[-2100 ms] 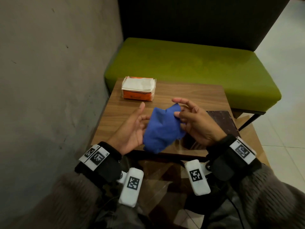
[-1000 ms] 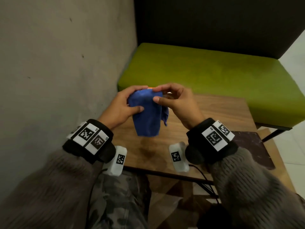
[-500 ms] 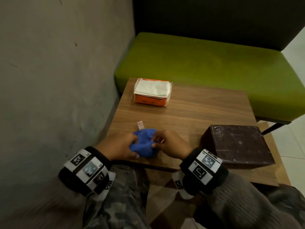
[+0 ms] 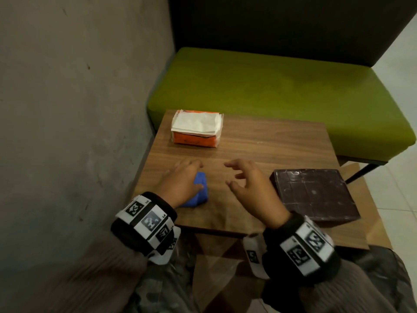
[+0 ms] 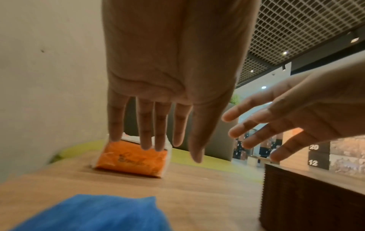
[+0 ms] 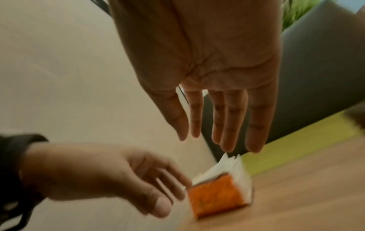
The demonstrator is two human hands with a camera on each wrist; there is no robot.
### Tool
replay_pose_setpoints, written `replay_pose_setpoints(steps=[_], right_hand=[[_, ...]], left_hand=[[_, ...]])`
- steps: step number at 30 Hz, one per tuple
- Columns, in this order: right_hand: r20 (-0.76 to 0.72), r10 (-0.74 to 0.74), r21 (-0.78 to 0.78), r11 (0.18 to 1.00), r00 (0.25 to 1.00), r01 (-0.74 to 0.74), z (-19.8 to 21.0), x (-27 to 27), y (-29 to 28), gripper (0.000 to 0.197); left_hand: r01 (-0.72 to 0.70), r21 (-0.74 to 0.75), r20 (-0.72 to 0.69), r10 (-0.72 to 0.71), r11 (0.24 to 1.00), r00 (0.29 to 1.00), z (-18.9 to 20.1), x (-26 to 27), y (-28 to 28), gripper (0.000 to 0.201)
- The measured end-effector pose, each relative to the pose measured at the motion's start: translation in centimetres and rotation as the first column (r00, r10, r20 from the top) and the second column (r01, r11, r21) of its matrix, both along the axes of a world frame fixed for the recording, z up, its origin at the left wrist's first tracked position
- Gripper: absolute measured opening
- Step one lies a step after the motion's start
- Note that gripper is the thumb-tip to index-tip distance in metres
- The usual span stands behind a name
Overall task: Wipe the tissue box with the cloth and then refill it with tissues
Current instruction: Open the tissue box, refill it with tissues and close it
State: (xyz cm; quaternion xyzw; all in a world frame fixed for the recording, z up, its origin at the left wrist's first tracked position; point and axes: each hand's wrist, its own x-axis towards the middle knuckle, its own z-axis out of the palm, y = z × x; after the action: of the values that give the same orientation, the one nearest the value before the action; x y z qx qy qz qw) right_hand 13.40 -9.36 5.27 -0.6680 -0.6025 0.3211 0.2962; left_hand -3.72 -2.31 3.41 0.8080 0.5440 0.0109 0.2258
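Tissue box [image 4: 313, 196]: dark brown, square, closed top with a faint grid pattern, seated on the near right corner of the wooden table [image 4: 259, 143], lower right of centre in my head view; its ribbed side fills the lower right of the left wrist view. Cloth [image 4: 198, 192]: blue, bunched, lying on the table near its front edge, left of centre in the frame, partly under my left hand; it shows as a blue mass along the bottom of the left wrist view. Left hand [image 4: 180, 181]: held over the cloth, fingers straight and spread, pointing up the frame, grasping nothing; whether the palm touches the cloth I cannot tell. Right hand [image 4: 250, 188]: between cloth and tissue box, above the table, fingers loosely spread and slightly bent, holding nothing. Tissue pack [image 4: 197, 128]: orange wrapper opened at the top, white tissues showing, placed at the far left corner of the table, upper centre of the frame, well apart from both hands. Bench seat [image 4: 282, 91]: green cushion across the upper frame beyond the table, dark backrest above it. Wall [image 4: 74, 86]: grey concrete, filling the left of the frame.
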Motion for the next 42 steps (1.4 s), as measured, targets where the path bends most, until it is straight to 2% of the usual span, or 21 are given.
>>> replay_pose_setpoints(steps=[4, 7, 10, 13, 17, 22, 29, 32, 42], right_hand=[[0.232, -0.148, 0.033, 0.989, 0.961, 0.144, 1.5, 8.0, -2.9, 0.044], [0.421, -0.170, -0.139, 0.959, 0.891, 0.248, 1.0, 13.6, -4.1, 0.080], [0.448, 0.009, -0.345, 0.924, 0.894, 0.163, 0.2, 17.5, -5.0, 0.122], [0.494, 0.251, -0.504, 0.863, 0.832, 0.039, 0.1, 18.7, -5.5, 0.137], [0.473, 0.285, -0.480, 0.877, 0.834, -0.027, 0.0, 18.7, -5.3, 0.130], [0.523, 0.305, -0.376, 0.921, 0.796, -0.105, -1.2, 17.2, -5.6, 0.118], [0.461, 0.453, -0.427, 0.867, 0.763, -0.256, -1.2, 14.3, -4.4, 0.120], [0.467, 0.489, -0.456, 0.847, 0.736, -0.273, -0.6, 13.8, -3.6, 0.121], [0.449, 0.473, -0.460, 0.849, 0.758, -0.258, -0.2, 13.8, -2.7, 0.109]], left_hand=[[0.084, -0.107, 0.215, -0.060, 0.991, 0.975, 0.7, 5.0, -1.8, 0.069], [0.139, -0.186, 0.294, -0.080, 0.973, 0.952, 0.5, 8.7, -3.5, 0.100], [0.241, -0.222, 0.237, -0.188, 0.945, 0.953, 0.1, 11.5, -4.5, 0.124], [0.330, -0.222, 0.122, -0.309, 0.918, 0.943, -0.3, 13.9, -5.0, 0.138], [0.363, -0.184, 0.055, -0.359, 0.914, 0.932, -1.1, 15.8, -5.0, 0.143], [0.386, -0.127, 0.042, -0.384, 0.914, 0.922, -1.2, 14.7, -4.1, 0.132], [0.398, -0.160, -0.070, -0.413, 0.903, 0.908, -0.5, 10.4, -3.1, 0.130], [0.403, -0.132, -0.130, -0.419, 0.905, 0.899, -0.4, 10.2, -3.4, 0.129], [0.385, -0.107, -0.164, -0.398, 0.917, 0.903, -0.9, 10.6, -3.2, 0.129]])
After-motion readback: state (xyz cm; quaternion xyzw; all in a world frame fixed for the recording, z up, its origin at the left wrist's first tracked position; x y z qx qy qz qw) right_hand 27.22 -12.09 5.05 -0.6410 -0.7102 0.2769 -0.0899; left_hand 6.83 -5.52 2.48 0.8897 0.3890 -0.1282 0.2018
